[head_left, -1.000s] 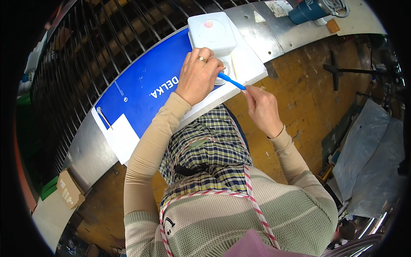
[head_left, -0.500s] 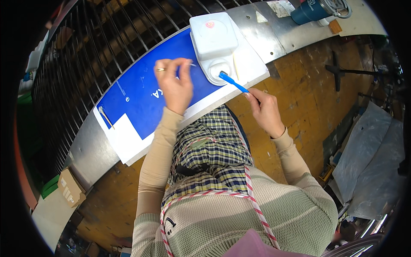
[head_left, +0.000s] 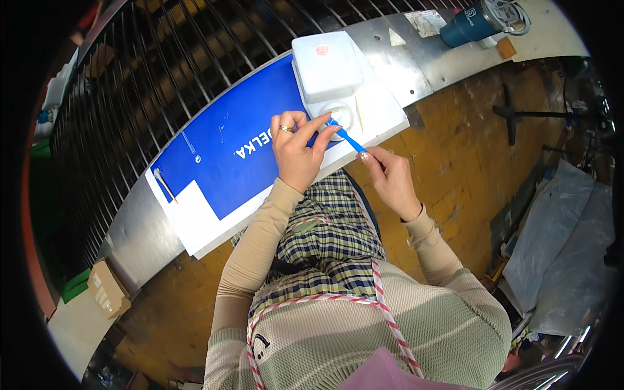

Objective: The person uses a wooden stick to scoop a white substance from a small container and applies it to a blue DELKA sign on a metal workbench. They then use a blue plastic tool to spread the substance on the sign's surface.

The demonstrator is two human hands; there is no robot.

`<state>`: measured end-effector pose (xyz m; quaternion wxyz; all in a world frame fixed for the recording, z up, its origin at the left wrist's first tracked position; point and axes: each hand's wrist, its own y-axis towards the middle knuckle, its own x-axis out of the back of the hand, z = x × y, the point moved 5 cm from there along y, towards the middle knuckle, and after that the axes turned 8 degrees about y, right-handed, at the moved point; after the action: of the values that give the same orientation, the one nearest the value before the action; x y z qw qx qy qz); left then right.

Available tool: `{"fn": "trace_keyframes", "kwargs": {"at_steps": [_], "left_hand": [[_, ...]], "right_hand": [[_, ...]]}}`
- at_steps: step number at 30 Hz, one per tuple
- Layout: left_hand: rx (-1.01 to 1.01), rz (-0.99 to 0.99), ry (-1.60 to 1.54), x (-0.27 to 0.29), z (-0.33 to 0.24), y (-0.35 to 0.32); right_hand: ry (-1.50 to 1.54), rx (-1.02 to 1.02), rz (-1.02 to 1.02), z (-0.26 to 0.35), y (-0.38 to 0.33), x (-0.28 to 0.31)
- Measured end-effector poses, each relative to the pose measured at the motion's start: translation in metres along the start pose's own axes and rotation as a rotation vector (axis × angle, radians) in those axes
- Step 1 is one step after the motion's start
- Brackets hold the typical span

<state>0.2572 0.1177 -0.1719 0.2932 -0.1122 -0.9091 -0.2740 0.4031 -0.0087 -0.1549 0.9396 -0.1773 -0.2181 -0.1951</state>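
My right hand [head_left: 393, 181] grips the lower end of a slim blue-handled tool [head_left: 351, 142], shaped rather like a toothbrush. Its upper end lies over a small round white dish [head_left: 345, 112]. Thumb and forefinger of my left hand [head_left: 300, 148] are drawn together at that end of the tool. Whatever they pinch is too small to make out, and the fingers partly cover the tool's head. Just beyond the dish stands a white, lidded-looking plastic box [head_left: 328, 68] with a pink mark on top. Both rest on a blue and white board [head_left: 224, 140].
A thin wooden stick [head_left: 361, 114] lies right of the dish, and a white-tipped stick [head_left: 166, 184] at the board's left end. Metal bars [head_left: 195, 52] run beyond the metal table edge [head_left: 140, 224]. A teal tumbler [head_left: 469, 27] stands far right; a cardboard box [head_left: 108, 286] sits far left.
My left hand has moved right and toward me, reaching the tool's upper end. A thin pale bit showed at its fingertips before. My right hand and the tool have shifted slightly left and nearer.
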Motion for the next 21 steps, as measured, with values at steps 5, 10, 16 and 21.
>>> {"fn": "trace_keyframes", "kwargs": {"at_steps": [5,10,16,21], "left_hand": [[-0.249,-0.067,0.136,-0.001,-0.010,0.002],[-0.301,-0.038,0.181,-0.002,-0.009,0.004],[-0.218,-0.062,0.188,-0.003,0.002,0.007],[-0.121,-0.113,0.196,0.008,0.017,0.016]], "right_hand": [[0.051,-0.002,-0.006,-0.003,-0.004,-0.006],[0.055,-0.023,0.005,-0.007,-0.005,-0.007],[0.045,0.018,-0.028,-0.003,-0.003,-0.005],[0.003,0.002,-0.050,-0.005,-0.004,0.003]]}}
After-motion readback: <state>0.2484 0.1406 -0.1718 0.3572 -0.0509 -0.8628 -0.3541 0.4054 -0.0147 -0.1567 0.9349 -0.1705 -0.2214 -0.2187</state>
